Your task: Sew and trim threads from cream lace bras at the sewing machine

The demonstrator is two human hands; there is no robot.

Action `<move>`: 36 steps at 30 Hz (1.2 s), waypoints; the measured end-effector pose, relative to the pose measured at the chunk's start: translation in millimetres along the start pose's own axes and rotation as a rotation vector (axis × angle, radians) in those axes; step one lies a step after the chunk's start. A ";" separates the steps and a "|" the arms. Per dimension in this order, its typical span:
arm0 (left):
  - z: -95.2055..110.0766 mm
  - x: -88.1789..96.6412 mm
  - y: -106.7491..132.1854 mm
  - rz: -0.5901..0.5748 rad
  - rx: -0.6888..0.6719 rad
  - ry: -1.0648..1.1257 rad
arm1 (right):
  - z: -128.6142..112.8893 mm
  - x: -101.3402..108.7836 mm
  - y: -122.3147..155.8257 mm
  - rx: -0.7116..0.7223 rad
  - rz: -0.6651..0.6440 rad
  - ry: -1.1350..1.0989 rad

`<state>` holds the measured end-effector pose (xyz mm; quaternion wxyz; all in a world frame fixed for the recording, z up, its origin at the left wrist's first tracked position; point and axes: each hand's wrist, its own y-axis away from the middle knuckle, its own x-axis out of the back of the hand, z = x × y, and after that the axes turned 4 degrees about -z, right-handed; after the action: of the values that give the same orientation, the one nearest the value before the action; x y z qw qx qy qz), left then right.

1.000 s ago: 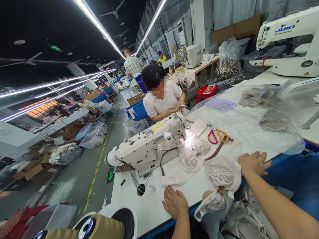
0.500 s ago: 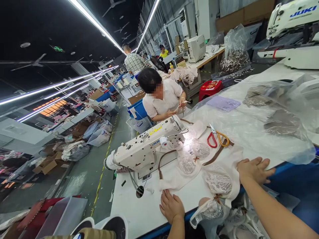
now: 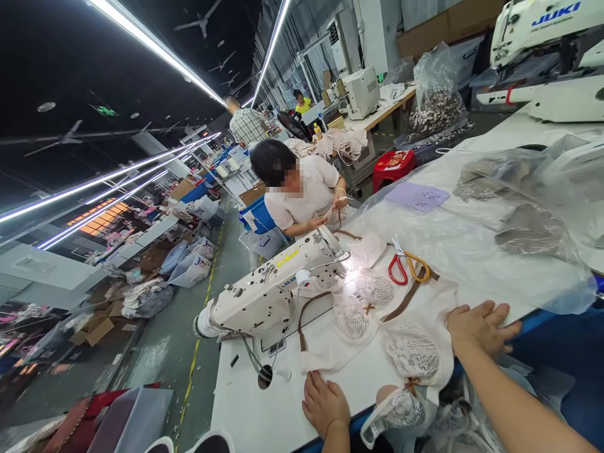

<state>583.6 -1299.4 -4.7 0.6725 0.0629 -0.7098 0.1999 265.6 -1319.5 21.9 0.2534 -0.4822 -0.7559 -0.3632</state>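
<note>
My left hand [image 3: 324,404] lies flat, fingers apart, on the white sewing table [image 3: 264,409] just below the lower edge of a cream lace-trimmed fabric chain [image 3: 372,314]. My right hand [image 3: 481,326] rests open on the right end of that fabric, near the table's front edge. The fabric runs under the white sewing machine [image 3: 274,292], whose lamp lights the needle area. A brown strap [image 3: 408,299] crosses the cloth. Red and yellow scissors [image 3: 406,265] lie beyond it. More lace pieces [image 3: 401,402] hang off the table edge.
Clear plastic sheeting [image 3: 472,245] with grey cloth pieces covers the table to the right. A seated person [image 3: 302,189] works across the table. A white JUKI machine [image 3: 547,56] stands at far right. A red stool [image 3: 394,165], blue bins and boxes line the aisle on the left.
Both hands stay flat in the same places on the fabric. The view has shifted slightly; the person across has leaned further down.
</note>
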 end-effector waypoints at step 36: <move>0.9 2.0 1.1 -0.031 0.017 0.006 | -3.6 5.6 6.4 -0.031 -0.040 0.010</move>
<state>582.2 -1298.3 -2.9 0.6773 0.0790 -0.7049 0.1955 269.3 -1317.6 30.2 0.2423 -0.4693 -0.7582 -0.3823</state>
